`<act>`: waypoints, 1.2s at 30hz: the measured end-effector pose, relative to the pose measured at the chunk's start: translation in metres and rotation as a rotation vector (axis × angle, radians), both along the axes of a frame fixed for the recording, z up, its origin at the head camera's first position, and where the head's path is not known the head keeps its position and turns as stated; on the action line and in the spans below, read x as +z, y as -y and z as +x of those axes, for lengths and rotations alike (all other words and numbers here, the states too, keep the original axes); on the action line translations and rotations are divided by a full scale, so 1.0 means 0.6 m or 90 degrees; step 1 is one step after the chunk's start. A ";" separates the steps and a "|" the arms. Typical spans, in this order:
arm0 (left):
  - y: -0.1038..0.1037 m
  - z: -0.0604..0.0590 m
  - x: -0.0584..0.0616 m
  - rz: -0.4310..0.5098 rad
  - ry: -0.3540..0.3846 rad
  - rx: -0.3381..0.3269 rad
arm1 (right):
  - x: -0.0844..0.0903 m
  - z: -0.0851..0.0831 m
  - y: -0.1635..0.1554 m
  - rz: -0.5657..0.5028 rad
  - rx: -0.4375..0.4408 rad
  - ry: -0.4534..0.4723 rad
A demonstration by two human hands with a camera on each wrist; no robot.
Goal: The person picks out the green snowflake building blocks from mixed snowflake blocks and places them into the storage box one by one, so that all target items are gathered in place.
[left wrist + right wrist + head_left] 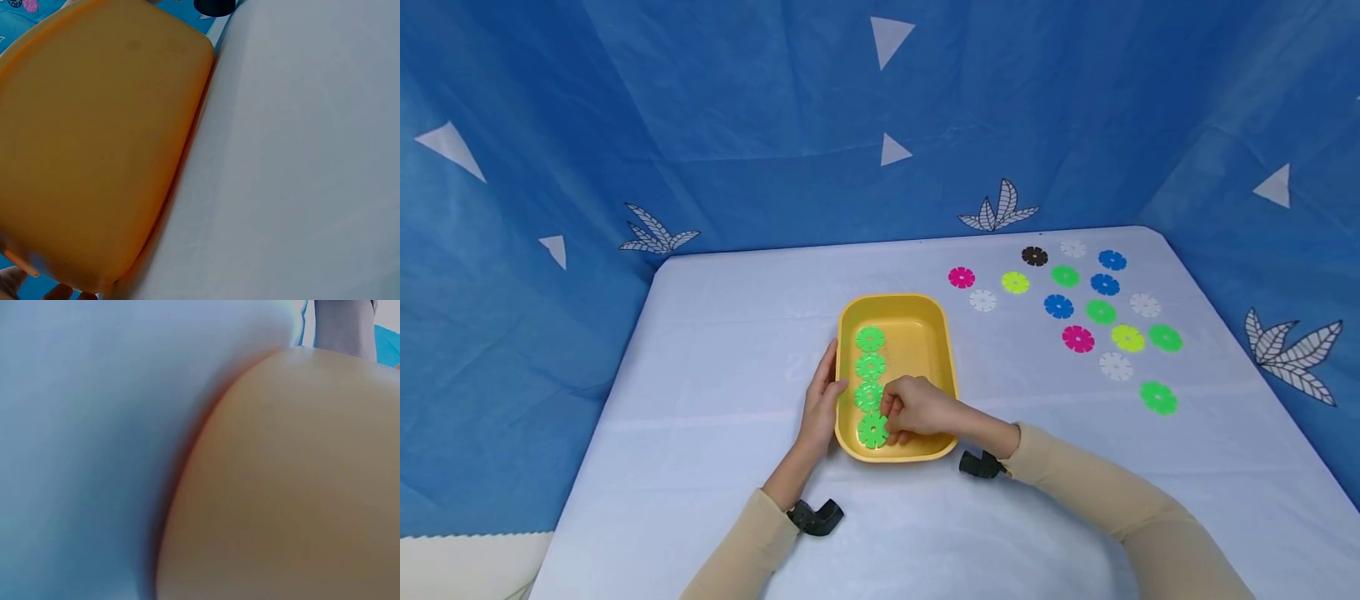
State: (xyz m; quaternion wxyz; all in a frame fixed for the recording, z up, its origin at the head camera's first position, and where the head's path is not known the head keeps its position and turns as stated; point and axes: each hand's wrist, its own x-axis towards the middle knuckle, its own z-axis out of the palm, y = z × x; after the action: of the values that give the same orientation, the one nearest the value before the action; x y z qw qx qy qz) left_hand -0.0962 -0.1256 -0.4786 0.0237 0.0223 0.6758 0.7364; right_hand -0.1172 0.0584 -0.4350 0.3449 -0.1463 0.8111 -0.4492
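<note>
Nothing readable anywhere here, no labels, brands or numbers on the yellow plastic tray or elsewhere.

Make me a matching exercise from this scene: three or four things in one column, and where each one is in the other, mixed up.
Things:
1. left hand
2. right hand
3. black disc
4. yellow tray

Places:
A. far side of the table, among loose discs
B. flat against the tray's left outer wall
C. middle of the white table
D. inside the tray, on the nearest green disc

Pairs: 1-B, 2-D, 3-A, 4-C
</note>
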 end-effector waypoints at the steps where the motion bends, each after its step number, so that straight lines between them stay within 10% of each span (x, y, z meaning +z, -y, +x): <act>1: 0.000 0.000 0.000 0.000 0.000 0.001 | -0.001 0.000 0.000 -0.001 -0.002 0.000; 26: 0.003 -0.001 0.001 -0.008 0.000 -0.008 | 0.009 -0.002 0.000 0.001 0.026 -0.044; 36: 0.001 0.000 0.002 -0.012 0.012 0.003 | 0.082 -0.057 -0.082 -0.030 -0.017 -0.056</act>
State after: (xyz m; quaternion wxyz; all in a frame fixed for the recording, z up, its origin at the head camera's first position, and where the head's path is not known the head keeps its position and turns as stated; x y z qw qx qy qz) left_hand -0.0961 -0.1263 -0.4776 0.0286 0.0137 0.6823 0.7304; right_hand -0.1517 0.1079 -0.3857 0.2994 -0.1632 0.8164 -0.4660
